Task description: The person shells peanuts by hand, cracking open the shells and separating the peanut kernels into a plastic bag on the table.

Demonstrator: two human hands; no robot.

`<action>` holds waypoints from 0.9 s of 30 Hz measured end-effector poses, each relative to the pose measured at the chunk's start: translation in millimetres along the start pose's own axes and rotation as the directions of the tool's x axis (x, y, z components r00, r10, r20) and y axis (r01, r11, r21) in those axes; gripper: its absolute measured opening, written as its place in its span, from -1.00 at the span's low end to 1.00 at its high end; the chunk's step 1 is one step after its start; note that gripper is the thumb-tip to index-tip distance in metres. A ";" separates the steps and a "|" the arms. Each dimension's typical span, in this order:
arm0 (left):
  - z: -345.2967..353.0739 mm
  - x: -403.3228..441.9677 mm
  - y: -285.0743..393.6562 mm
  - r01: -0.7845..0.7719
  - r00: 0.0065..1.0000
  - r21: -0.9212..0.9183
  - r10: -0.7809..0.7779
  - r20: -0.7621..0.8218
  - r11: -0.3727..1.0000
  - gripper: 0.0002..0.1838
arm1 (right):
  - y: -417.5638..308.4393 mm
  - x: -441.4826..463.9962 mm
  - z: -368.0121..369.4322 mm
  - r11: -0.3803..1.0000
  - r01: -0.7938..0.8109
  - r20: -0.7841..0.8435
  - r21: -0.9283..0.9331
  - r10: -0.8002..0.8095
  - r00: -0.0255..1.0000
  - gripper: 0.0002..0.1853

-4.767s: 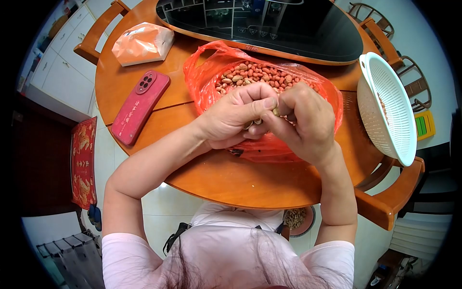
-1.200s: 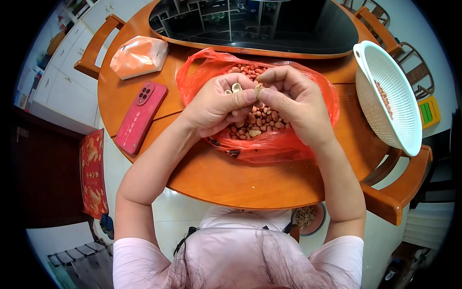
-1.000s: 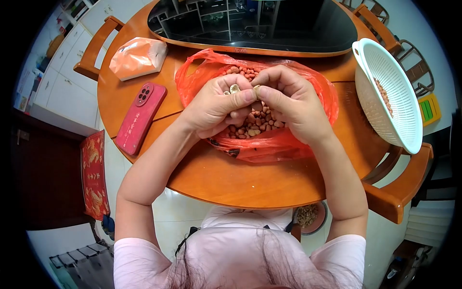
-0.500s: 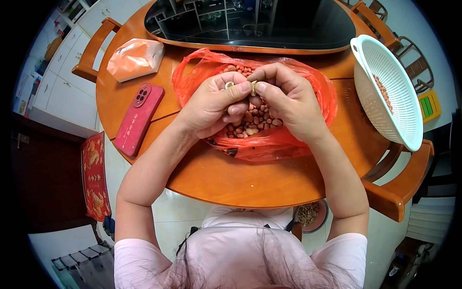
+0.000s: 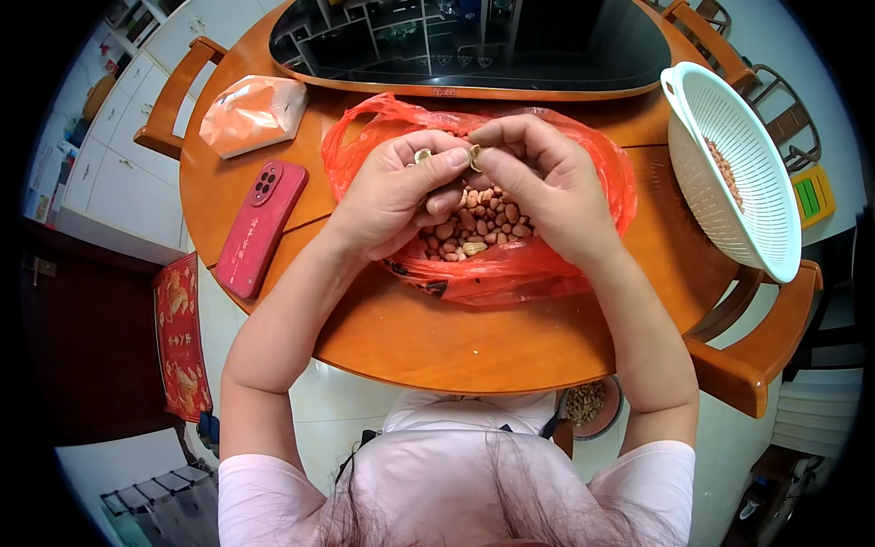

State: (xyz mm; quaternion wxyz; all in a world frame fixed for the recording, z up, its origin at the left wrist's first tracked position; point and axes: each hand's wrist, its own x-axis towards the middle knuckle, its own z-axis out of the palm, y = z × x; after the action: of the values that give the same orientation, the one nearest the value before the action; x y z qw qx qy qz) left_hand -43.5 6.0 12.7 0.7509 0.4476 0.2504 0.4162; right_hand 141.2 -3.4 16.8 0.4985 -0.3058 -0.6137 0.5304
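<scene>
Over a red plastic bag (image 5: 519, 284) my two hands meet, thumbs close together. Between the fingertips is a peanut shell (image 5: 475, 159), pinched from both sides. My left hand (image 5: 387, 196) is curled, with another pale piece of shell (image 5: 422, 156) tucked by its index finger. Thumb and index finger of my right hand (image 5: 558, 187) close on the far side of the peanut shell. Below them, many reddish shelled peanuts (image 5: 488, 221) lie in the open bag. One peanut still in its shell (image 5: 474, 248) rests among them near the front.
A red phone (image 5: 262, 228) and an orange-white tissue pack (image 5: 253, 114) lie left on the wooden table (image 5: 474, 351). Behind the bag is a black glossy panel (image 5: 474, 46). A white colander (image 5: 770, 214) holding peanuts stands right. A floor bowl (image 5: 612, 412) contains shells.
The fingertips have shifted slightly, and the shell between them now looks opened. The round kernel-like shape below the fingertips is no longer visible there. Both arms stay nearly in place.
</scene>
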 end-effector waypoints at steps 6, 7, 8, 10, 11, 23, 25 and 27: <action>-0.3 -1.6 1.2 -0.002 1.000 0.033 0.001 0.009 0.999 -0.89 | 3.2 1.4 0.2 0.998 0.050 0.015 -0.037 -0.049 0.999 -0.79; -0.2 -1.8 1.4 0.000 1.000 0.034 0.000 0.005 0.999 -0.89 | 2.6 1.5 0.1 0.997 0.058 0.015 -0.041 -0.057 0.998 -0.80; 0.5 -1.7 1.7 0.000 1.000 0.043 0.000 -0.003 0.999 -0.89 | 2.5 1.5 -0.5 0.993 0.072 -0.004 -0.095 -0.072 0.997 -0.80; 1.9 -1.6 2.5 0.000 1.000 0.061 0.001 -0.019 0.998 -0.89 | 2.5 1.5 -2.9 0.975 0.096 -0.038 -0.201 -0.106 0.994 -0.79; 1.3 -1.3 3.0 -0.015 1.000 0.071 0.016 -0.016 0.997 -0.89 | 1.2 1.6 -4.6 0.976 0.069 -0.069 -0.205 -0.084 0.994 -0.78; 4.6 3.6 -3.4 0.229 0.973 -0.263 -0.220 0.064 0.937 -0.54 | -15.3 5.3 -3.9 0.898 0.023 -0.209 0.440 0.078 0.975 -0.25; 13.9 4.3 -7.6 0.247 0.969 -0.235 -0.243 0.047 0.940 -0.47 | -18.0 4.1 2.9 0.899 0.038 -0.195 0.435 0.053 0.979 -0.15; 11.3 6.2 -12.0 0.251 0.965 -0.281 -0.218 0.143 0.927 -0.48 | -20.9 -0.2 15.4 0.911 0.038 -0.100 0.412 0.004 0.995 -0.13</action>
State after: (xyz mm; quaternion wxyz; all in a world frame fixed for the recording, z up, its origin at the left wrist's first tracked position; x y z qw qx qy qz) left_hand -27.0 3.0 7.5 0.8663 0.3188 0.1956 0.3312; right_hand 130.0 -14.2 37.6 0.5861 -0.2141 -0.4650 0.6280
